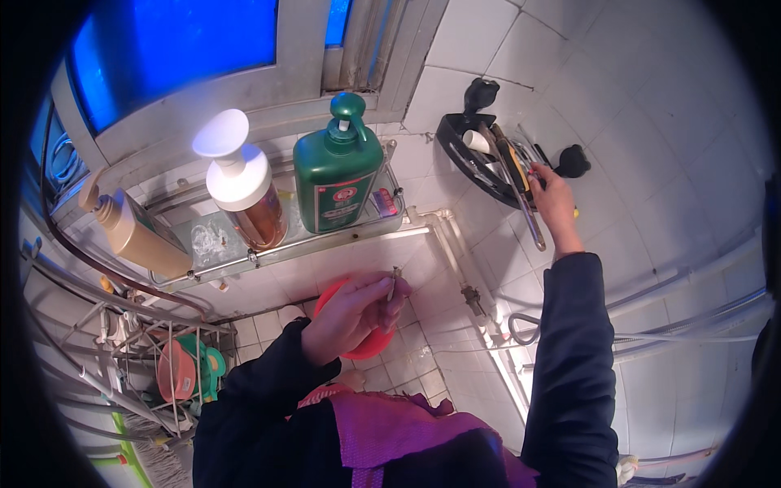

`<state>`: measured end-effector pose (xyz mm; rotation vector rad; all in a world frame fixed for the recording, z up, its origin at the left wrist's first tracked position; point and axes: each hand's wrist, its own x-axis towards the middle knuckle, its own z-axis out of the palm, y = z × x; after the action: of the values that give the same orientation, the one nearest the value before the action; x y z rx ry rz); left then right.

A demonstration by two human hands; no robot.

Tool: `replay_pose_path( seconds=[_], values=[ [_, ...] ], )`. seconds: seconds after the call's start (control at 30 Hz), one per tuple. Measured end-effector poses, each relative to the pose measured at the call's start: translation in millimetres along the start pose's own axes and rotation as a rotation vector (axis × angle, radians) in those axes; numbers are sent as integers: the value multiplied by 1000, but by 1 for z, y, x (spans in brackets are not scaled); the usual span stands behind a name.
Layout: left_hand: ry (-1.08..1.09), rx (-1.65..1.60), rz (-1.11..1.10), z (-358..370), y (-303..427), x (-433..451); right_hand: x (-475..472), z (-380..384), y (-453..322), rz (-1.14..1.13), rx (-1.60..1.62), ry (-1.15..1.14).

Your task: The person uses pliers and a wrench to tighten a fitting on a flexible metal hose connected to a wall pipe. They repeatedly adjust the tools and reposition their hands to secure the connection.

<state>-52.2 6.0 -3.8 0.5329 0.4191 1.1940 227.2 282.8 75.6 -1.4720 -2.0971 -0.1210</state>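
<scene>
Between the thumb and fingers of my left hand (366,308) is a small, thin metal-looking item (393,283); its exact kind is unclear. My right hand (554,198) reaches to the right edge of a black corner caddy (467,165) on the tiled wall, its fingers at the items there. What those fingers hold, if anything, cannot be made out. The caddy holds a yellow-and-black handled tool (512,163), a long metal rod (529,222) sticking out over the rim, a white cylindrical item (476,141) and other small things.
A glass shelf (317,241) under the window carries a green pump bottle (335,177), a white-topped foam pump bottle (244,195) and a beige pump bottle (140,235). Below are a red basin (369,346), wall pipes (470,293) and a wire rack (146,341) with plastic basins.
</scene>
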Motion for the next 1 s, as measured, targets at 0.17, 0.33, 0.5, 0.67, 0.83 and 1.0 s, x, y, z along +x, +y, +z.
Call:
replay_pose_path(
  seconds=[0.17,0.33,0.5,0.67,0.83,1.0],
  values=[
    [34,5,-11,-5,-1,4,-13,-2,-15,-188,-53,169],
    [82,136,0,-8,-4,1,-39,-18,-41,-221,-92,201],
    [91,116,6,-7,-10,-3,-59,-34,-55,-164,-243,9],
    [110,87,-4,-7,-14,-4,-58,-44,-58,-32,-169,-83],
    [127,107,8,-8,-17,-1,-54,-36,-66,-122,-233,111],
    [103,111,2,-5,-16,4,-17,-12,-65,-21,-322,-62]
  ],
)
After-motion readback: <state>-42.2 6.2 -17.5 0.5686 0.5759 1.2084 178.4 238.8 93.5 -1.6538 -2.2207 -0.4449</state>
